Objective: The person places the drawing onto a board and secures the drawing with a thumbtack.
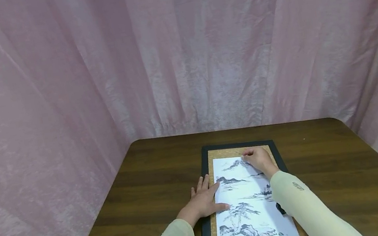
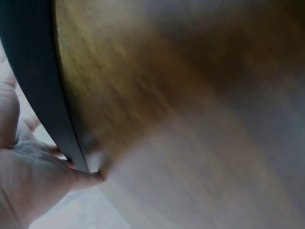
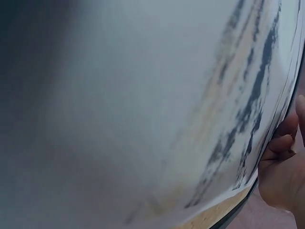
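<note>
A black-framed cork board (image 1: 225, 153) lies flat on the table. On it is a white sheet of paper (image 1: 247, 190) printed with an ink landscape of mountains, trees and rocks. My left hand (image 1: 203, 201) rests with fingers spread across the board's left side, its thumb on the paper. Near the sheet's top edge, my right hand (image 1: 258, 159) has thumb and fingertips brought together round a tiny pale pin-like thing (image 1: 242, 156), too small to make out surely. The right wrist view shows the curled fingers (image 3: 281, 143) beyond the paper's far edge.
The brown wooden table (image 1: 161, 179) extends on both sides of the board. A tiny white speck (image 1: 304, 139) lies to its right. Pink curtains (image 1: 201, 51) hang behind and beside the table. A black strap piece (image 1: 280, 208) shows at the right wrist.
</note>
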The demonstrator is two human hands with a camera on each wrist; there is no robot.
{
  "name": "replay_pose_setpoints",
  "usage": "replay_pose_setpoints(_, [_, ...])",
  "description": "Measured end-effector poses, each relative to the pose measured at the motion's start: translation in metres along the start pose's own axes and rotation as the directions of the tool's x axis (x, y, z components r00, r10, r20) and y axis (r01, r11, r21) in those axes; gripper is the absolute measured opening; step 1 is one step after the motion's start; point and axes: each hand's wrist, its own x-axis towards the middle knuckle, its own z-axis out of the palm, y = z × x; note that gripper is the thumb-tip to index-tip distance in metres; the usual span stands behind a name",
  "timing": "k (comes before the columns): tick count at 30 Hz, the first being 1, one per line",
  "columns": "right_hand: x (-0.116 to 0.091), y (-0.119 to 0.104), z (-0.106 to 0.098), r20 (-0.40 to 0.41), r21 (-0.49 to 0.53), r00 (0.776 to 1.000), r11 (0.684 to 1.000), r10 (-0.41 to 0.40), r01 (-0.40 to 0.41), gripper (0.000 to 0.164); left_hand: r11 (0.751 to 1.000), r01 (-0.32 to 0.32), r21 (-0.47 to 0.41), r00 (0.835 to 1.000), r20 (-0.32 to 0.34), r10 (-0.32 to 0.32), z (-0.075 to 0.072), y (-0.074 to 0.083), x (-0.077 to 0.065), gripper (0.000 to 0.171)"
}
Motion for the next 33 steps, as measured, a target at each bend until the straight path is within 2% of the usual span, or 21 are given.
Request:
replay_pose_setpoints(18, [-0.001, -0.01, 0.001, 0.012, -0.059, 0.987, 0.985, 0.161, -0.16, 0.012, 1.0, 0.022, -0.006, 1.0, -0.005, -0.022, 0.001, 0.002, 0.001, 0.09])
replay_pose_setpoints(33, [-0.002, -0.015, -0.003, 0.015, -0.069, 0.983, 0.981, 0.181, -0.179, 0.016, 1.0, 0.024, 0.002, 1.0, -0.004, -0.024, -0.001, 0.003, 0.001, 0.09])
